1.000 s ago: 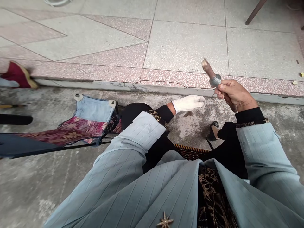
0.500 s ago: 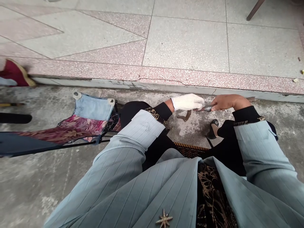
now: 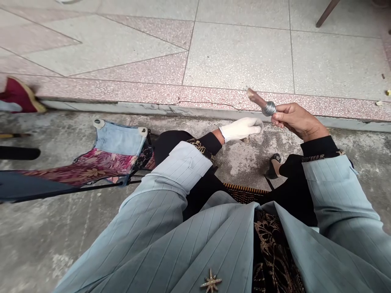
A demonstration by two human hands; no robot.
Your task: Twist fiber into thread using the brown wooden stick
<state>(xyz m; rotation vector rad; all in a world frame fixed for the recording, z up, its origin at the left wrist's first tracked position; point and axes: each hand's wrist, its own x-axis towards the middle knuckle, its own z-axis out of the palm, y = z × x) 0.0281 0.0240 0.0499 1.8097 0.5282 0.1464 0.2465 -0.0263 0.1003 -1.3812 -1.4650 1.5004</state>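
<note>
Held up by my right hand (image 3: pixel 295 120), which is bare, is a short brown wooden stick with silver wire (image 3: pixel 269 108) wound thickly around it. The stick's rough end (image 3: pixel 255 97) points up and to the left, over the step edge; its other end is hidden behind my fingers. My left hand (image 3: pixel 242 129) wears a white knit glove, and its fingers are curled closed just left of and below the wire coil. A small end of a brown stick (image 3: pixel 246 140) shows beneath the glove; most of it is hidden in the hand.
A low tiled step (image 3: pixel 214 103) runs across in front of me. On the left stands a folding chair (image 3: pixel 116 140) with patterned fabric, and a person's red shoe (image 3: pixel 21 93) is beyond it. My own shoe (image 3: pixel 274 167) rests on the concrete. A brown furniture leg (image 3: pixel 327 13) stands at upper right.
My right hand has turned and lifted the wire-wound stick up and away from my left hand. The bent brown stick below the glove has swung mostly out of sight behind it.
</note>
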